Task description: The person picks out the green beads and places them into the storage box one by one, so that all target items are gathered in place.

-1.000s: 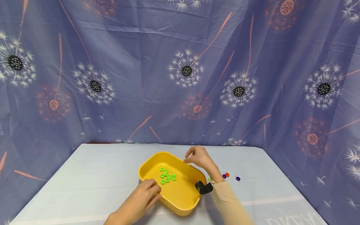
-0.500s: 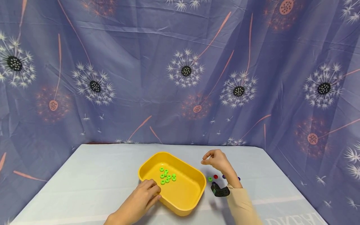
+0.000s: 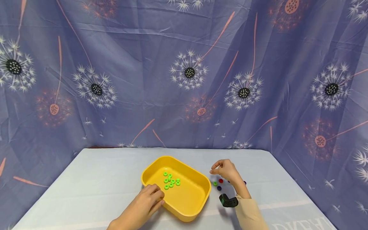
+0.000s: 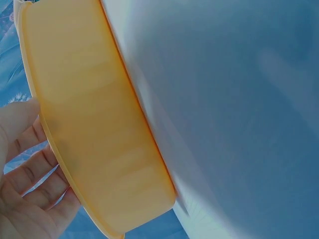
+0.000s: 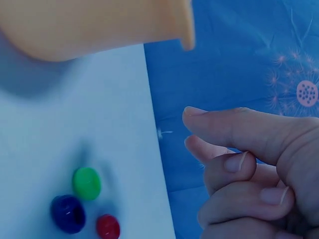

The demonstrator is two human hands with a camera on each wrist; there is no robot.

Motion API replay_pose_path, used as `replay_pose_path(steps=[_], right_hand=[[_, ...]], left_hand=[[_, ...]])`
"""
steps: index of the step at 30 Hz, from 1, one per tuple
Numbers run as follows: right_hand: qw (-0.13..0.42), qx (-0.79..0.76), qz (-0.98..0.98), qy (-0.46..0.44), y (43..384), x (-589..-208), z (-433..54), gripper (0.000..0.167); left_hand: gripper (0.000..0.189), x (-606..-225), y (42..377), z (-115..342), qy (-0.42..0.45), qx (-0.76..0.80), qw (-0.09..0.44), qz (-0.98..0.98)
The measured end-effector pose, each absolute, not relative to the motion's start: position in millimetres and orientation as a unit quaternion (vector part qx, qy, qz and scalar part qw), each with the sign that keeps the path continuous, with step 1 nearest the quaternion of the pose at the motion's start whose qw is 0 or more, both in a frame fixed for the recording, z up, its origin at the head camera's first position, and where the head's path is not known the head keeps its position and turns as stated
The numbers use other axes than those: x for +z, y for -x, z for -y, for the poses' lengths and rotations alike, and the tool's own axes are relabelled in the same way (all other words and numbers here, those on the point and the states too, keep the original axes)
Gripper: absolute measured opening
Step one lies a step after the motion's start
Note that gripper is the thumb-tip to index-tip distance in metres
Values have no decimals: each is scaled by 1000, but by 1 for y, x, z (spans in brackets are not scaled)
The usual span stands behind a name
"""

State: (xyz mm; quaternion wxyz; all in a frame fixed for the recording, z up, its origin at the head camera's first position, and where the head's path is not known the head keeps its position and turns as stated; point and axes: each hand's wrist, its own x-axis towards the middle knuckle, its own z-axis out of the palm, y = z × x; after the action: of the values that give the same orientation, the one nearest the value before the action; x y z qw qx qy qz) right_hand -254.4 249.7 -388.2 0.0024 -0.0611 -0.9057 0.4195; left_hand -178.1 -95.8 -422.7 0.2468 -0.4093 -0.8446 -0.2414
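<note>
My left hand (image 3: 145, 201) grips the near-left rim of a yellow plastic bin (image 3: 189, 204); in the left wrist view the thumb and fingers (image 4: 30, 172) meet at the bin's rim. Several green ring-shaped beads (image 3: 172, 181) lie inside the bin. Right of the bin, my right hand (image 3: 228, 171) hovers over loose beads, its thumb and forefinger apart and nothing seen between them. Below it lie a green bead (image 3: 215, 183), a red bead (image 3: 220, 180) and a dark purple bead (image 3: 219, 188). The right wrist view shows this trio beside the hand's loosely curled fingers (image 5: 244, 199).
More dark beads (image 3: 245, 182) are partly hidden behind the right forearm. A black strap device (image 3: 228, 201) sits on the right wrist. A pale cloth covers the table (image 3: 100, 179), and a dandelion-patterned curtain (image 3: 143, 80) hangs behind and at the sides.
From over the bin's right rim, my right hand has moved right and then lower toward the loose beads, uncovering the red and purple ones. The left hand stays on the rim.
</note>
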Motion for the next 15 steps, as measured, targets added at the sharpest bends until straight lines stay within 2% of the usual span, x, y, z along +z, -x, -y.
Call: replay_pose_path(steps=[15], right_hand=[[14, 462, 884, 68, 246, -418, -251, 10]], left_hand=[[13, -421, 177, 94, 407, -239, 242, 848]])
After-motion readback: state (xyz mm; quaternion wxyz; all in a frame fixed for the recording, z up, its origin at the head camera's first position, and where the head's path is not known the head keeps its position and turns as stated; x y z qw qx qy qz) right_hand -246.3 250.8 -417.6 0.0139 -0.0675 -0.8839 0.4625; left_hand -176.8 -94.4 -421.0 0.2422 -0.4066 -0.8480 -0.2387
